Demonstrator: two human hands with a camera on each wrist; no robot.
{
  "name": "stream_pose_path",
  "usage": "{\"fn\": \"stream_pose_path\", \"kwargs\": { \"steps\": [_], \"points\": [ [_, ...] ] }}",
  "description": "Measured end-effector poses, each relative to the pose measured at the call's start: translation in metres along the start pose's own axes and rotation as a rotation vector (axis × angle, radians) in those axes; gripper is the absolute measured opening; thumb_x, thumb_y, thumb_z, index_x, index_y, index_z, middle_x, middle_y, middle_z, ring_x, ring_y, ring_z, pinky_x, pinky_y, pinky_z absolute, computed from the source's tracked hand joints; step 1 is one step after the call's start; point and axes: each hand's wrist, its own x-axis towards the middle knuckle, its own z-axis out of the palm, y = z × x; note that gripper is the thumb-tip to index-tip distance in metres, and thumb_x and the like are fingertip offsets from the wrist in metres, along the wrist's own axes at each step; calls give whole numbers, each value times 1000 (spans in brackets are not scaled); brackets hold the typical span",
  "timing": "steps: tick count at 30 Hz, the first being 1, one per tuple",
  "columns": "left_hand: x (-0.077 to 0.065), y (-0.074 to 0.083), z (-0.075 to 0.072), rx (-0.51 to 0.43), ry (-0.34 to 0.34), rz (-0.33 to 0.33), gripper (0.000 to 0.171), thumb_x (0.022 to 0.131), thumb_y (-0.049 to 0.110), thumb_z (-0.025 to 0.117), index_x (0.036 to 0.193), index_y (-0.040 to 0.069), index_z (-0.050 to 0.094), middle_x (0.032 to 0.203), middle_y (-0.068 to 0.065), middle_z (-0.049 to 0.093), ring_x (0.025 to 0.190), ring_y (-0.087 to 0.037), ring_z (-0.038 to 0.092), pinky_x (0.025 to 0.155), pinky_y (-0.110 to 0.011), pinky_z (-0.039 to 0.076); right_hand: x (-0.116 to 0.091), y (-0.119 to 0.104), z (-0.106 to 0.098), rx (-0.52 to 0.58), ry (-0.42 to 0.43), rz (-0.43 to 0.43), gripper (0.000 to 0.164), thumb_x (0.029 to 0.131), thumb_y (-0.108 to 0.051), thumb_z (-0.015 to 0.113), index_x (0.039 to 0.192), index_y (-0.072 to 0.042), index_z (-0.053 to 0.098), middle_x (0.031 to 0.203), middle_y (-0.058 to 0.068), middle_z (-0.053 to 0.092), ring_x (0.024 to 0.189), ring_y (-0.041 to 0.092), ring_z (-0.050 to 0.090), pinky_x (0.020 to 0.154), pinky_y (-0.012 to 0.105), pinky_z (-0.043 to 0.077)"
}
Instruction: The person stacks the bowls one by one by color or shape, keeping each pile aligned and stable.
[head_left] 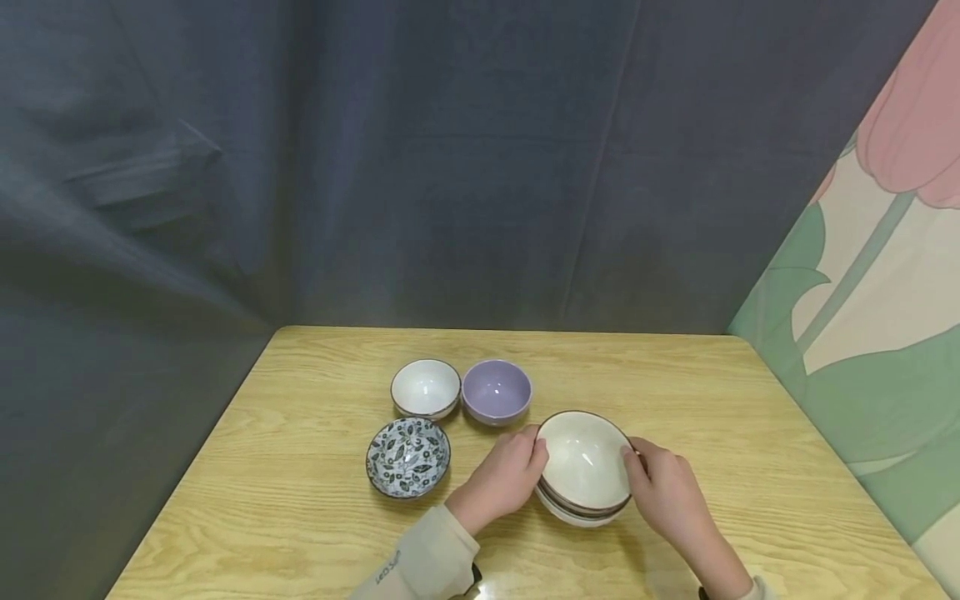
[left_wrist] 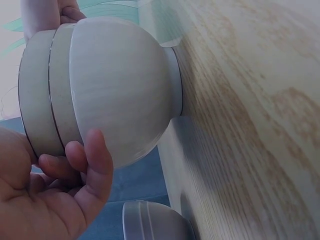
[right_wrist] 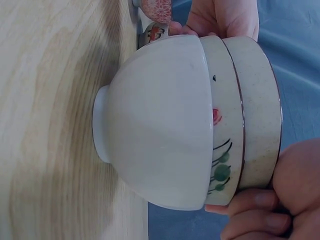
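Three nested bowls stand as a stack between the two hands at the front right of the table in the head view. On top is a cream bowl with a brown rim (head_left: 585,462). Under it sits a cream bowl painted with a red flower and green leaves (right_wrist: 221,150). The lowest is a plain white bowl (left_wrist: 117,90), its foot close to the wood. The left hand (head_left: 504,471) grips the stack's left side, thumb at the top rim and fingers beneath the upper rims. On the opposite side the right hand (head_left: 667,492) holds it the same way.
Left of the stack are a purple bowl (head_left: 497,392), a white bowl with a dark rim (head_left: 426,392) and a leaf-patterned bowl (head_left: 408,458), close together. A dark curtain (head_left: 450,167) hangs behind the wooden table (head_left: 285,500); a tulip-printed panel (head_left: 862,350) stands right.
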Motion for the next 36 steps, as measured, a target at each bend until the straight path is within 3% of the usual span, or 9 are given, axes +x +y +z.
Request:
{"fn": "stream_pose_path", "kwargs": {
  "steps": [8,14,19,25,36],
  "points": [
    [0,0,0,12,-4,-6,28,104,15,37,100,4,62,89,-9,67,89,-23,65,83,-38,54,1,-2,-1,-2,-6,5,30,100,-8,52,116,13,66,83,14,72,68,15,60,56,25,49],
    [0,1,-2,-5,-30,-35,34,107,20,36,114,1,63,103,-12,70,101,-25,67,91,-40,54,2,0,-2,16,-32,43,31,100,-10,52,119,11,65,85,15,73,72,16,64,59,27,51],
    [0,2,-2,0,-27,-54,38,109,27,35,115,3,64,104,-11,71,102,-23,68,90,-40,54,2,2,-1,34,-40,64,31,101,-13,52,121,9,64,85,13,73,72,15,64,59,27,50],
    [-1,4,-3,31,-30,-85,42,109,27,33,121,1,64,109,-13,71,106,-29,67,94,-44,52,1,2,0,38,-28,54,32,102,-15,53,120,9,65,84,12,73,71,15,63,58,26,50],
    [-2,5,-4,28,-57,-63,43,109,22,32,129,-6,58,118,-18,68,114,-33,64,100,-44,50,0,1,1,29,-15,24,31,101,-9,51,119,12,64,78,8,70,65,13,57,55,24,47]
  ]
}}
